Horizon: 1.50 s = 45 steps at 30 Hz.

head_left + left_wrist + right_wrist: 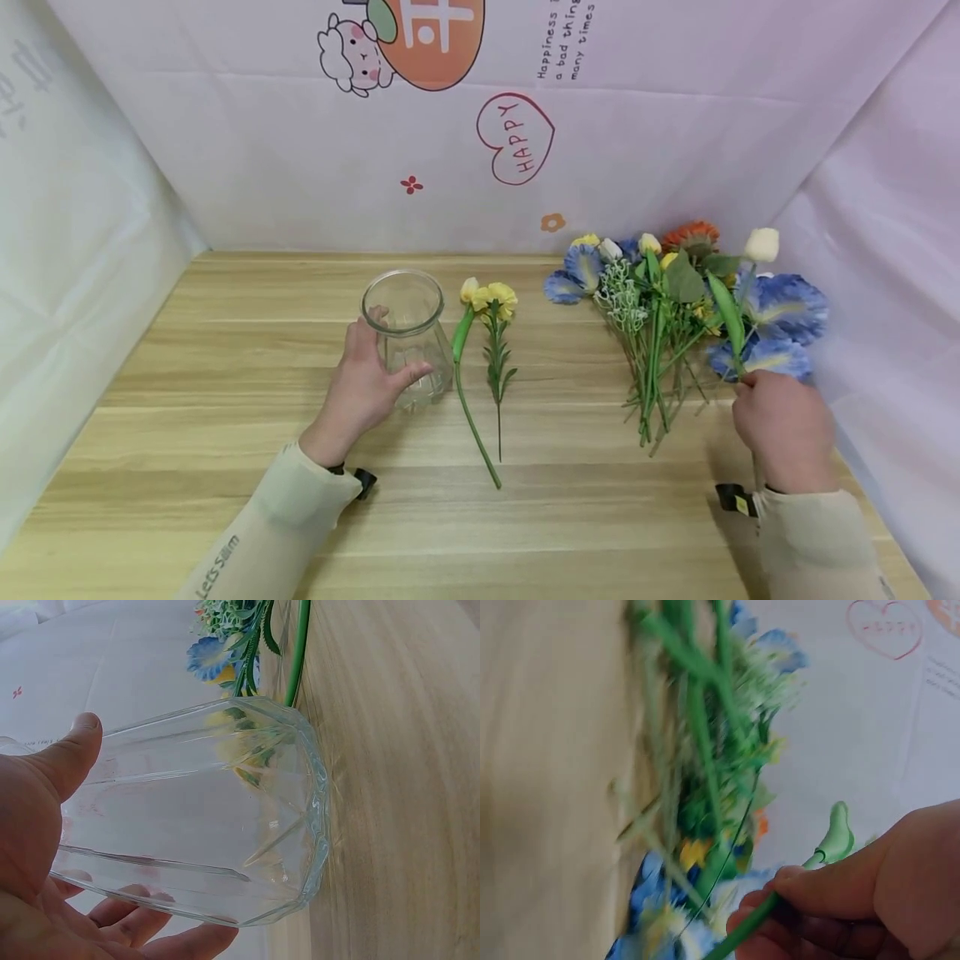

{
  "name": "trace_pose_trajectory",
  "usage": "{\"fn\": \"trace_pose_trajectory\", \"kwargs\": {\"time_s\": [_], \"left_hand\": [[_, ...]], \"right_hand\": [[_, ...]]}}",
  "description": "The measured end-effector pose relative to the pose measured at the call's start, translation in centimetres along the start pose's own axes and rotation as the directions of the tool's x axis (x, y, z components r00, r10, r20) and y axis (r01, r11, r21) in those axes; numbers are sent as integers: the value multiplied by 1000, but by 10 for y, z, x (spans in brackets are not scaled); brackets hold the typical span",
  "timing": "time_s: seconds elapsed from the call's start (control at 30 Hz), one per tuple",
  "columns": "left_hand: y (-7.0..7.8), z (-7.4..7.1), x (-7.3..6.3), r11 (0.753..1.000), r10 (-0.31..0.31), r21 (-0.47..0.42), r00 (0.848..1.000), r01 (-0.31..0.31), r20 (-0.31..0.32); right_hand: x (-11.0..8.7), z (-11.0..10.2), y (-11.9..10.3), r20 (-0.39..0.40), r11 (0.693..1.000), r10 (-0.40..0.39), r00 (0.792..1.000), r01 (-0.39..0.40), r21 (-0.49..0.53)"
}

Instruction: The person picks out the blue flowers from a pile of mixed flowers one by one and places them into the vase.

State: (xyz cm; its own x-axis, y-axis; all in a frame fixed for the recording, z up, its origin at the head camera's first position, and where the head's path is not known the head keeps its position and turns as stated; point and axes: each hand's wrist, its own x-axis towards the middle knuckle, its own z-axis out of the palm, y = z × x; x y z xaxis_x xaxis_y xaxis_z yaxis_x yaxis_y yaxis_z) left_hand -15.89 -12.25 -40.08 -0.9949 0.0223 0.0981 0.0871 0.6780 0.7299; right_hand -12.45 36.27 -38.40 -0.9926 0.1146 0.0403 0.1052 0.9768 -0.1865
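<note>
A clear glass vase stands on the table at centre left. Around its left side my left hand holds it, thumb on the near side; the left wrist view shows thumb and fingers on opposite sides of the ribbed glass. At the right, my right hand grips a cream tulip by its green stem, bloom upward. Just right of the vase lie another pale tulip and a yellow flower with a leafy stem, side by side.
A pile of artificial flowers lies at the back right, with blue petals, an orange bloom and many green stems pointing toward the front. White printed cloth walls off the wooden table at the back and both sides.
</note>
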Motion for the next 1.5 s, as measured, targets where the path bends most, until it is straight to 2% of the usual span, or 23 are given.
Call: {"fn": "trace_pose_trajectory", "kwargs": {"time_s": [0.1,0.27,0.5,0.7,0.9,1.13,1.3,1.5], "left_hand": [[1,-1,1,1000,-7,-4,1000,7,2],[1,-2,1,1000,-21,-7,1000,21,11],[0,-1,-1,1000,-9,-6,1000,9,7],[0,1,-2,1000,-2,-12,1000,2,9],[0,0,-2,1000,-2,-6,1000,2,6],[2,0,-3,1000,-9,-13,1000,10,4],[0,0,-4,1000,-6,-21,1000,6,-2],[0,1,-3,1000,3,-22,1000,-3,-11]], "right_hand": [[3,-4,-11,22,1000,-2,1000,1,7],[4,-10,-33,41,996,-36,999,33,82],[7,-9,-77,109,983,-56,992,36,181],[6,-1,-118,97,964,-145,985,118,240],[4,20,-165,55,931,-277,959,254,261],[0,35,-214,88,911,-361,928,332,244],[0,40,-238,86,889,-412,907,379,259],[2,47,-255,112,873,-452,885,413,261]]}}
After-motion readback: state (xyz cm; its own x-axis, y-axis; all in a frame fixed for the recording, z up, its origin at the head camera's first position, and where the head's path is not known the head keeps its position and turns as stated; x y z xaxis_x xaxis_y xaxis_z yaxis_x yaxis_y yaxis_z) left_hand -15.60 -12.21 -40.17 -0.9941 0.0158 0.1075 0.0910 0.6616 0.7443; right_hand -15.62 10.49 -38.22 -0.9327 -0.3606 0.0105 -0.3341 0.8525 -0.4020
